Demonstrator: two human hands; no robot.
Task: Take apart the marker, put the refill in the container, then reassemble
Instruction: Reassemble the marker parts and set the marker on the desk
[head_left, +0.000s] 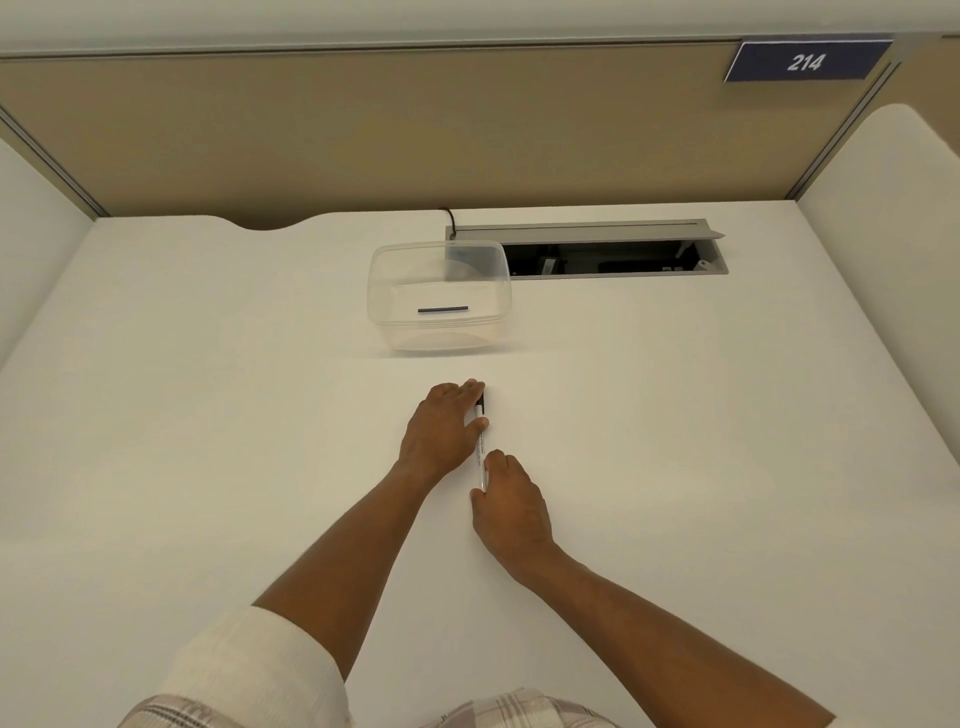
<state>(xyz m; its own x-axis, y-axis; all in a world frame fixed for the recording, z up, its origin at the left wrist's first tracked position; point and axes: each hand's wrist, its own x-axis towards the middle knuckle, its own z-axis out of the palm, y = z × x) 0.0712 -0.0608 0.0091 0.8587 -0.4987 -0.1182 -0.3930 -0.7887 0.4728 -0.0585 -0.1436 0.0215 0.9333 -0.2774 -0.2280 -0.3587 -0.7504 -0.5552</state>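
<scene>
A white marker (480, 453) with a black cap end lies lengthwise on the white desk, pointing away from me. My left hand (444, 428) grips its far, black-capped end between fingers and thumb. My right hand (511, 506) holds the near end of the barrel. A clear plastic container (439, 293) stands farther back on the desk, apart from both hands. Inside it a thin dark refill (442, 309) lies flat on the bottom.
An open grey cable hatch (613, 249) is set into the desk just behind and right of the container, with a dark cable beside it. Beige partition panels enclose the desk on three sides, one bearing a sign (805, 61) reading 214.
</scene>
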